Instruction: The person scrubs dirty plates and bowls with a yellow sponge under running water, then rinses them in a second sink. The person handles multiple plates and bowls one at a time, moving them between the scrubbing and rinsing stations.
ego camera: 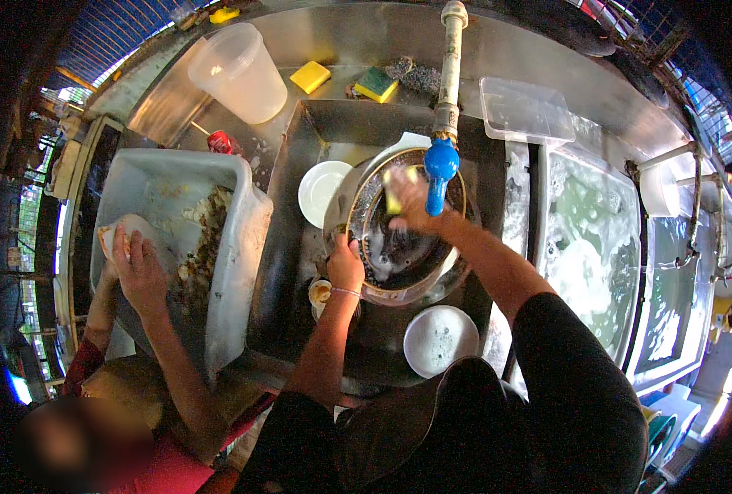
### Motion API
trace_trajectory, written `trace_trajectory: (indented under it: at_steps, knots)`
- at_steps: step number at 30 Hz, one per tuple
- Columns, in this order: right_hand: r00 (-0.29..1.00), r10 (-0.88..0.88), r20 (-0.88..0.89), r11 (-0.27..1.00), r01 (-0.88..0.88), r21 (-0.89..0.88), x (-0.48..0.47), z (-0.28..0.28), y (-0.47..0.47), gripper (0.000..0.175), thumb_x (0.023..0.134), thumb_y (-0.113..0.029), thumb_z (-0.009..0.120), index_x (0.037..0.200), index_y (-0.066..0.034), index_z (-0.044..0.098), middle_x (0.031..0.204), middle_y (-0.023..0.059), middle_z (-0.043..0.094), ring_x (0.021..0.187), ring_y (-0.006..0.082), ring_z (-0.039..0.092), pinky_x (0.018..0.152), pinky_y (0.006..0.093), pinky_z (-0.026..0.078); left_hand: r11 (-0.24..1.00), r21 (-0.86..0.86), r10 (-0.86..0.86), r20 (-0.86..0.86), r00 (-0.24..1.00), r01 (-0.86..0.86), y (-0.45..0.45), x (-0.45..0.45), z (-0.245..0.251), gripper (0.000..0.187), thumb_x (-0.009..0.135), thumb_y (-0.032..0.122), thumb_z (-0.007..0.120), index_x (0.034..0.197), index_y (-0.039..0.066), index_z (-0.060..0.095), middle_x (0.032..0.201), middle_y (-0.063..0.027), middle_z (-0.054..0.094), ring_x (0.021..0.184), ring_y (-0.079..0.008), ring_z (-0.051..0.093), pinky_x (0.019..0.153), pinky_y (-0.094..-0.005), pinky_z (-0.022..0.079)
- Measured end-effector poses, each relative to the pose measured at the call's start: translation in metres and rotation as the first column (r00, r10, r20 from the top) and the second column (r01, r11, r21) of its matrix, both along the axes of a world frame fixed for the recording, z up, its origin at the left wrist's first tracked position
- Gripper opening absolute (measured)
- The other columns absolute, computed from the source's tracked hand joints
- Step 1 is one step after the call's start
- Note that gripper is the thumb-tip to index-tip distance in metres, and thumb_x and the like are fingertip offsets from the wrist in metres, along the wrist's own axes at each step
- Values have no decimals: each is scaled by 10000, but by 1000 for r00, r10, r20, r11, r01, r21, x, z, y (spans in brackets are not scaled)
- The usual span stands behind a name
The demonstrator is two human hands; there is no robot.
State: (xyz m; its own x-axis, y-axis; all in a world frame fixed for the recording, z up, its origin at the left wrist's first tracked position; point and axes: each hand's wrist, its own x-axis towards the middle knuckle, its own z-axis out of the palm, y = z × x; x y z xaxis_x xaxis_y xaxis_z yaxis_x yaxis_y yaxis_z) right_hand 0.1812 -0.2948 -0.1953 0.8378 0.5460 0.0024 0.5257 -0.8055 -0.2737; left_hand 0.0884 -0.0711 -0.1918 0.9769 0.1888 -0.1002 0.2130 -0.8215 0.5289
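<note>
My left hand [345, 268] grips the near left edge of a round, soapy piece of cookware [397, 250] with a gold-coloured rim. Whether it is a lid or a shallow pan, I cannot tell. My right hand [416, 200], blurred, presses a yellow sponge [394, 202] against its inner face. Beneath it is a larger round metal vessel [391, 297], mostly covered. All this is in a dark metal sink [273, 265]. Also in the sink are a white bowl [324, 192], a suds-spotted white bowl [441, 341] and a small food-stained cup [319, 293].
A blue-handled tap [441, 163] hangs over the cookware. At left, a co-worker's hands [136, 265] hold a dish above a grey tub [233, 290] with food scraps. Sponges [376, 85] and a plastic bucket [239, 74] line the back ledge. Foamy water fills a basin [588, 247] at right.
</note>
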Motion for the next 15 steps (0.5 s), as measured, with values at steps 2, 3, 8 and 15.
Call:
trace_trajectory:
  at_steps: [2, 3, 8, 15]
  knots:
    - [976, -159, 146, 963, 186, -195, 18, 10, -32, 960, 735, -651, 610, 1426, -42, 337, 1461, 217, 329, 1394, 337, 247, 1124, 475, 215, 1000, 20, -17, 11, 1000, 17, -1, -1, 3, 237, 942, 260, 511, 1071, 61, 504, 856, -251, 640, 813, -462, 608, 678, -558, 460]
    - [966, -165, 198, 955, 207, -213, 21, 14, -45, 1005, 738, -695, 550, 1424, 2, 323, 1485, 201, 299, 1408, 318, 226, 1125, 497, 194, 999, 42, -18, 24, 1000, 17, -1, -2, 4, 238, 951, 258, 500, 1060, 47, 500, 856, -256, 637, 836, -458, 607, 691, -555, 463]
    - [914, -386, 129, 916, 396, -68, -20, 2, -34, 1053, 744, -699, 542, 1452, 20, 244, 1535, 221, 162, 1433, 343, 139, 1141, 506, 151, 986, -153, 83, 98, 992, -68, -3, -6, -9, 222, 973, 279, 469, 1049, 77, 523, 809, -254, 622, 800, -482, 582, 652, -548, 441]
    - [999, 6, 35, 990, -11, 141, -73, -4, 72, 1102, 750, -688, 581, 1434, 82, 190, 1494, 306, 169, 1401, 441, 153, 1130, 521, 184, 913, -388, 163, 62, 985, -126, 10, 5, -33, 371, 964, 336, 467, 1139, 16, 534, 1085, -256, 599, 1017, -455, 559, 850, -480, 438]
